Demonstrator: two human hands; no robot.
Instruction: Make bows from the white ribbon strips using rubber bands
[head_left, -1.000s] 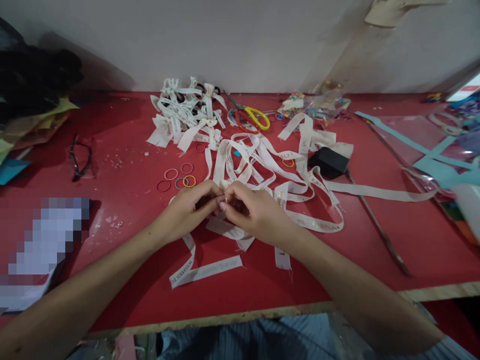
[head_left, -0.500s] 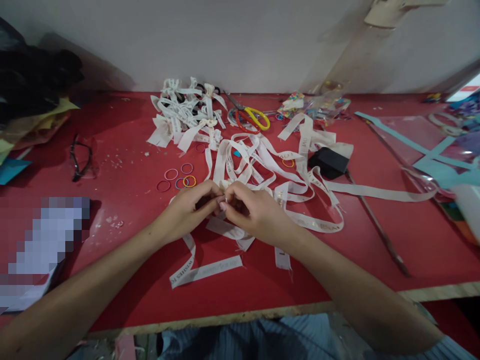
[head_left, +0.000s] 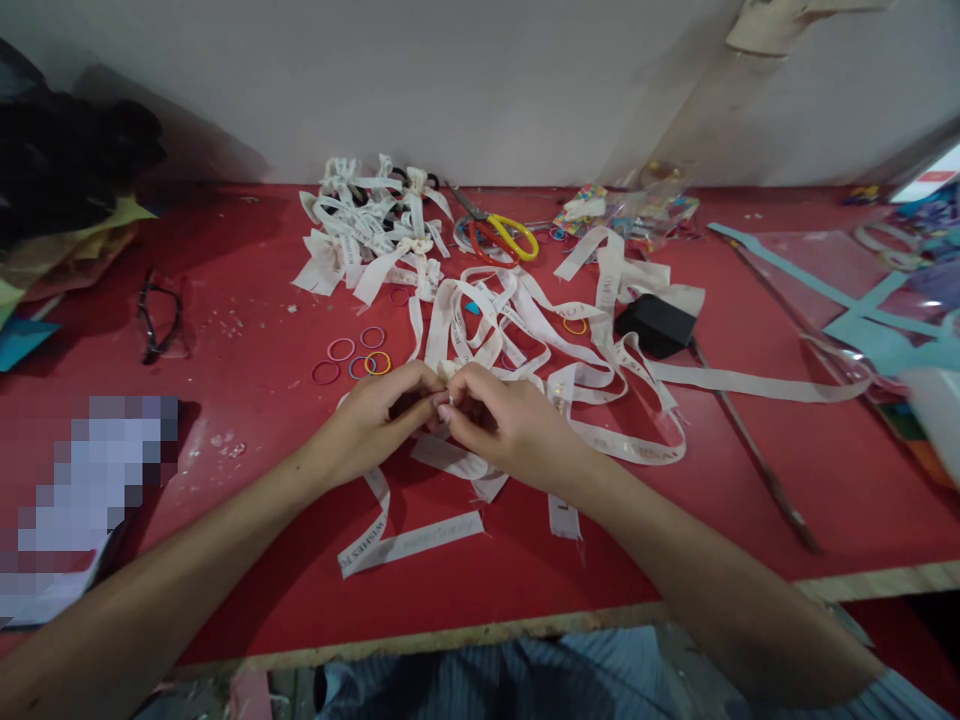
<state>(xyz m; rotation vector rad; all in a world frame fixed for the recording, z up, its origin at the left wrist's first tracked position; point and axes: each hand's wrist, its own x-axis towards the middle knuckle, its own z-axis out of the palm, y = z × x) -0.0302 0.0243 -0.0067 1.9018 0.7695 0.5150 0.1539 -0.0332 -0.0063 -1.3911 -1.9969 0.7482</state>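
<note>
My left hand (head_left: 379, 420) and my right hand (head_left: 510, 415) meet at the fingertips in the middle of the red table (head_left: 262, 560). Both pinch a piece of white printed ribbon (head_left: 409, 543), mostly hidden by the fingers; one length hangs from under my left hand and lies toward the table's front. Loops of the same ribbon (head_left: 525, 320) spread behind and to the right of my hands. Several small coloured rings (head_left: 373, 337), pink, red, blue and yellow, lie just behind my left hand.
At the back lie a heap of tied white ribbon bows (head_left: 367, 215) and yellow-and-red-handled scissors (head_left: 514, 237). Glasses (head_left: 159, 315) and a blurred-out flat object (head_left: 105, 480) are at left. A black object (head_left: 658, 325), a thin rod (head_left: 757, 455) and light-blue strips (head_left: 862, 310) are at right.
</note>
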